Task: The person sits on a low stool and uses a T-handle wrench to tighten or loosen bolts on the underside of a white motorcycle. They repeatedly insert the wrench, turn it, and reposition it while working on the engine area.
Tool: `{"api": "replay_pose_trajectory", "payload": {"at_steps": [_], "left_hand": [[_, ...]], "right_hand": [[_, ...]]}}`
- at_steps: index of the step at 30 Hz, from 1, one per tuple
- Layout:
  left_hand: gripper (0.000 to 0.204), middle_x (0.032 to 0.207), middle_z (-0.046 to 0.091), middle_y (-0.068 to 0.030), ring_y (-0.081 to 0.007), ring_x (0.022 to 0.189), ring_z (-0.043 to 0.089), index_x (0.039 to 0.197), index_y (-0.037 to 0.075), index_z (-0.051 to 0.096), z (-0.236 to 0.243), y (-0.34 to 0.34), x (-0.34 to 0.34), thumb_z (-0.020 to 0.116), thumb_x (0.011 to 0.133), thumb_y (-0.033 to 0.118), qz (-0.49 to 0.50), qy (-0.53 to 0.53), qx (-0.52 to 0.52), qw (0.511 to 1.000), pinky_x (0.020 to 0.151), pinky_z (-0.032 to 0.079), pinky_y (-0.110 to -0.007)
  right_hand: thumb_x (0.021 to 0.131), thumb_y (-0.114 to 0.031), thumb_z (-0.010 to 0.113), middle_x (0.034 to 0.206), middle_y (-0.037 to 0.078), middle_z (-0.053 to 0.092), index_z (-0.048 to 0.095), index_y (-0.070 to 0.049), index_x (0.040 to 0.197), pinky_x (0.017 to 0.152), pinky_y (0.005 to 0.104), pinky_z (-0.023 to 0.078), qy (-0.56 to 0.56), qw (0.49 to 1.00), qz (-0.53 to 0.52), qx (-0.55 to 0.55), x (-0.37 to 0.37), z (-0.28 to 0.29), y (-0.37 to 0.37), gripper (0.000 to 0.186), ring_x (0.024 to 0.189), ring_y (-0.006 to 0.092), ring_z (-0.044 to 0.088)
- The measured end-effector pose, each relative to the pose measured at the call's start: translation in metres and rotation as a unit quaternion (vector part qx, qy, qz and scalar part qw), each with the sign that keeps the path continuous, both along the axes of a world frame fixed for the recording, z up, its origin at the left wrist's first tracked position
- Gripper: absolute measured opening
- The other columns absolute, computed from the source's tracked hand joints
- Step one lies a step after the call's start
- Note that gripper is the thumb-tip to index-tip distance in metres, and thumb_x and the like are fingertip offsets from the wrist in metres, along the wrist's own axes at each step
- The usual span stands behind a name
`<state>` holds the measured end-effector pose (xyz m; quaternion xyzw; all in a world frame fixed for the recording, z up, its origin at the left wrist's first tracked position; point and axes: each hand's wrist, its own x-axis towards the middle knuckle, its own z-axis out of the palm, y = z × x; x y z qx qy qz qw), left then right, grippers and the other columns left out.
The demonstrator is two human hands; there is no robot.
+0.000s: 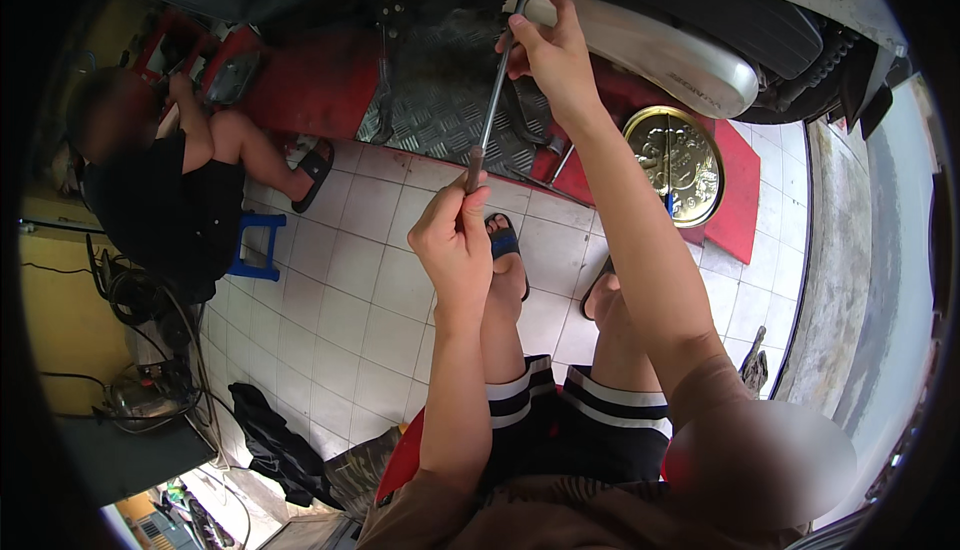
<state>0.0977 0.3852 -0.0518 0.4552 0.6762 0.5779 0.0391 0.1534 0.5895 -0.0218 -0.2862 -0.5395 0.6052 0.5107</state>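
Observation:
My left hand (455, 235) is closed round the dull grip end of a long, slim wrench (494, 100) with a shiny metal shaft. The shaft slants up and slightly right, away from me. Near its far end, my right hand (556, 55) reaches forward with thumb and fingers bent about the tool. That end lies close to the front of the silver exhaust muffler (650, 45) of a motorbike. Its tip is partly hidden by my fingers, and I cannot tell whether it touches a part. Below the tool is a red lift platform (315, 80) with a metal tread plate (435, 100).
A round gold tray (712, 185) holding a blue-handled tool (669, 200) stands on the platform's right part. At left, another person (160, 170) sits on a blue stool (262, 240) beside red toolboxes. Cables and a compressor-like machine (145, 390) are at lower left; dark cloth (275, 440) lies nearby.

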Motion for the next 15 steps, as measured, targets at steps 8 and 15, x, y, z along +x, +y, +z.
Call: {"api": "replay_pose_trajectory", "payload": {"at_steps": [8,15], "left_hand": [[0.016,0.063,0.055,-0.0064,-0.0135,0.049,0.048,0.093,0.0,0.069,0.003,-0.003,-0.001,0.069,0.088,0.015,-0.021,-0.007,0.018,1.0,0.046,0.036,-0.027],[0.011,0.059,0.055,-0.0067,-0.0135,0.047,0.049,0.079,0.0,0.069,0.015,-0.013,-0.007,0.073,0.082,0.01,-0.219,-0.04,-0.068,0.972,0.045,0.035,-0.028]], "right_hand": [[0.08,-0.014,0.065,0.067,0.01,0.068,0.065,0.001,0.092,0.055,0.029,0.053,-0.236,0.963,-0.121,0.048,-0.023,0.022,0.043,0.02,0.058,0.0175,0.067],[0.076,-0.018,0.07,0.059,0.012,0.066,0.066,0.003,0.095,0.054,0.0322,0.053,-0.359,0.875,-0.252,0.204,-0.016,0.003,0.045,0.029,0.049,0.0198,0.065]]}}
